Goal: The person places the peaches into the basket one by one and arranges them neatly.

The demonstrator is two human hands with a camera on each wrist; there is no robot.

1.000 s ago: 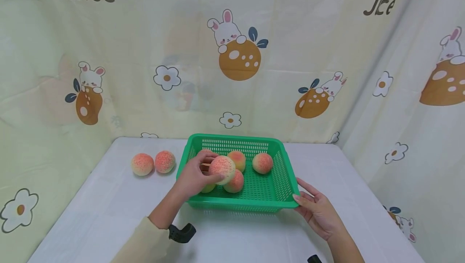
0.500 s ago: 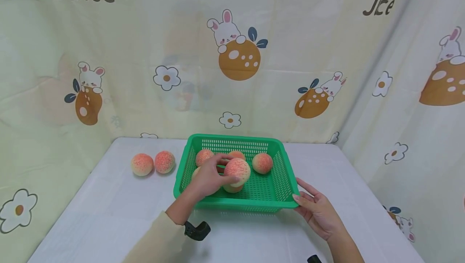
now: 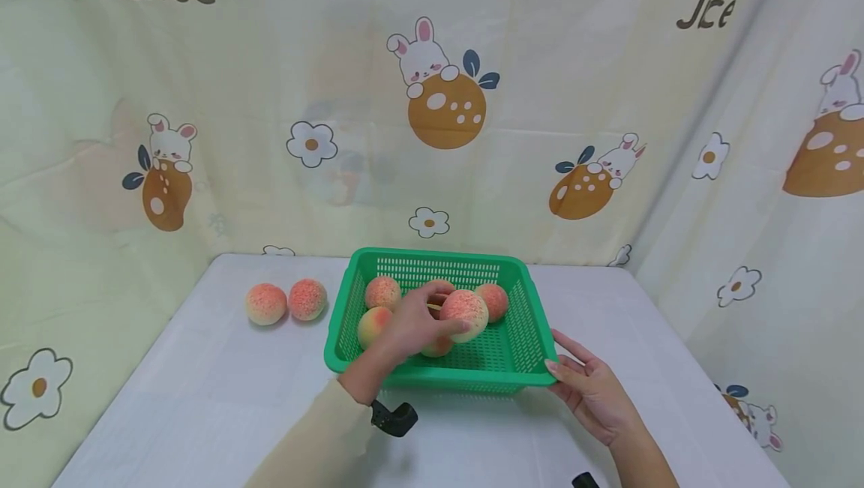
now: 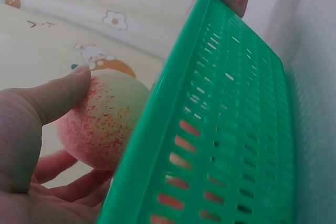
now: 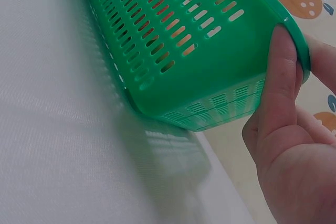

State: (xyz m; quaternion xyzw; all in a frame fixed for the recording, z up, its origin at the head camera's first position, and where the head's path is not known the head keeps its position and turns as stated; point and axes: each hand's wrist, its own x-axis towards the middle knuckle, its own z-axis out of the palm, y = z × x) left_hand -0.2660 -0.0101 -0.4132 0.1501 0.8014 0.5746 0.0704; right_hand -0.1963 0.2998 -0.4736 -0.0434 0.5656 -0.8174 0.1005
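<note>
My left hand (image 3: 417, 321) grips a pink-and-cream peach (image 3: 465, 315) between thumb and fingers, over the middle of a green plastic basket (image 3: 466, 379). The left wrist view has this peach (image 4: 102, 121) against the thumb, beyond the basket's rim (image 4: 157, 98). Several more peaches lie in the basket, among them one at the back left (image 3: 382, 293), one at the front left (image 3: 372, 327) and one to the right (image 3: 494, 301). Others are partly hidden behind my left hand. At the front right corner, my right hand (image 3: 597, 398) pinches the basket's rim, with thumb and fingers on either side (image 5: 286, 72).
Two peaches, an outer one (image 3: 266, 303) and an inner one (image 3: 307, 300), sit on the white-covered table (image 3: 202, 375) left of the basket. A patterned curtain (image 3: 351, 196) hangs behind the table and along its sides.
My left hand has carried its peach rightward across the basket, from the left side to the middle, uncovering the peaches at the left. My right hand stays at the corner.
</note>
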